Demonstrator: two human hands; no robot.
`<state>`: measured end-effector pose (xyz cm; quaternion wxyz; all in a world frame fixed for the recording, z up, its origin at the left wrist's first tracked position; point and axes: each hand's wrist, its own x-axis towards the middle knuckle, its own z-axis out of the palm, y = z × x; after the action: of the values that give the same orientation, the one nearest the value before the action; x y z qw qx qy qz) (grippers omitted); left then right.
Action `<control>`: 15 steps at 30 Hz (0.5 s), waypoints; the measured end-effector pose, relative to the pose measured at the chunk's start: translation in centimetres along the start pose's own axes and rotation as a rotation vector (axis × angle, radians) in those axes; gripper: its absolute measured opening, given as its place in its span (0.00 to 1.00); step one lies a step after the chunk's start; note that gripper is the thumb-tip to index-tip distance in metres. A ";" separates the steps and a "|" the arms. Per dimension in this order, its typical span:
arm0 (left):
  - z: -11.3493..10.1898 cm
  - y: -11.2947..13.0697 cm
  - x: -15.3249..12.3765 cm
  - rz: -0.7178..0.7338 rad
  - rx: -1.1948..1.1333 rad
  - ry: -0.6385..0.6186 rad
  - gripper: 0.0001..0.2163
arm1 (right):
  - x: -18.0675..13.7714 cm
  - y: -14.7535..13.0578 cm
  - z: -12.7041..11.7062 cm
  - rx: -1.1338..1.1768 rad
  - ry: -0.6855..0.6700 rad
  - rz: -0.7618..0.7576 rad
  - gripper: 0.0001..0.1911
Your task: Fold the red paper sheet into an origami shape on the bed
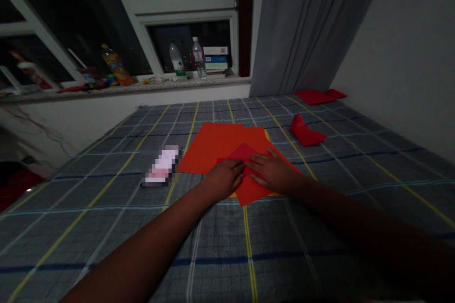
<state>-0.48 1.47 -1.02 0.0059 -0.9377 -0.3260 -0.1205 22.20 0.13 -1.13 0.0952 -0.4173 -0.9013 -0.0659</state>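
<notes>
A red sheet of folding paper (243, 151), turned corner-up and partly folded, lies on a stack of orange sheets (199, 147). A lighter red-orange flap (250, 191) points toward me. My left hand (223, 180) is closed on the left part of the red paper, fingers together and bent at its middle. Just across from it, my right hand (272, 170) rests flat on the right part with its fingers spread. Both hands touch the paper and cover much of its middle, so the creases there are hidden.
A phone (161, 165) with a blurred screen lies left of the orange sheets on the checked bedspread (124, 227). A folded red paper shape (306, 132) stands at the right. More red paper (316, 97) lies near the wall. Bottles (177, 61) and boxes (215, 59) line the windowsill.
</notes>
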 end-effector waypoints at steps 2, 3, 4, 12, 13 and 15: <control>0.3 -0.1 -0.1 -0.017 0.000 0.012 0.19 | 0.0 0.0 0.1 -0.001 0.001 -0.001 0.24; 0.4 -0.2 -0.1 -0.025 0.002 0.016 0.20 | -0.1 0.1 0.1 0.001 0.001 -0.001 0.25; 0.5 -0.2 -0.2 -0.030 0.003 0.019 0.20 | -0.1 0.1 0.2 0.004 -0.002 0.002 0.25; 0.1 0.0 -0.3 -0.029 0.070 0.032 0.19 | -0.1 0.4 0.5 0.053 -0.037 0.016 0.27; 0.0 0.1 -0.2 -0.029 0.077 0.031 0.19 | -0.1 0.4 0.5 0.062 -0.040 0.016 0.27; -0.3 0.3 -0.2 -0.026 0.080 0.021 0.18 | -0.1 0.5 0.5 0.077 -0.044 0.014 0.28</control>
<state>-0.50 1.11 -0.77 0.0454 -0.9309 -0.3428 -0.1174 22.57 0.45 -1.60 0.0919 -0.4210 -0.9022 -0.0211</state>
